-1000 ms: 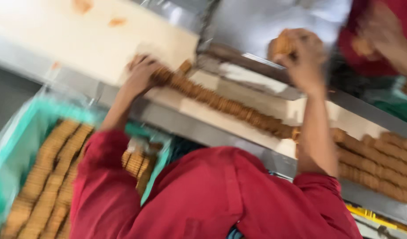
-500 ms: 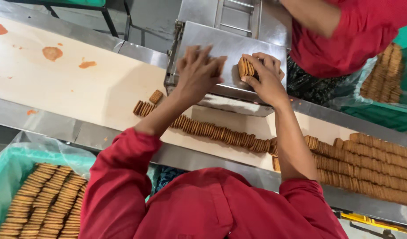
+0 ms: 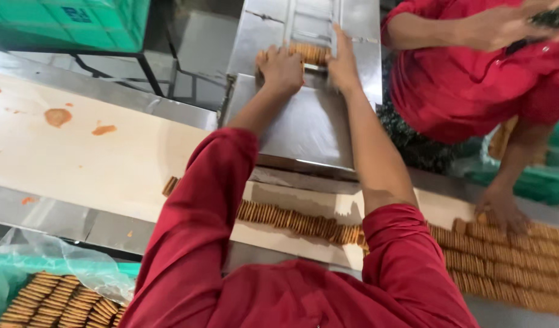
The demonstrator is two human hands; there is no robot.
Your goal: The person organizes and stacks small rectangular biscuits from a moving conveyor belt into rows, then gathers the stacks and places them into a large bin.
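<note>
While both my arms reach forward over the belt (image 3: 97,164), I press a short stack of biscuits (image 3: 308,53) between my left hand (image 3: 282,68) and right hand (image 3: 342,64), seating it in the steel chute (image 3: 304,124); I judge loading is underway; releasing needs the stack kept square; more biscuits (image 3: 298,222) lie below my elbows.

Both hands (image 3: 310,64) reached farther up the metal chute (image 3: 304,121), biscuit stack (image 3: 308,53) pushed along
</note>
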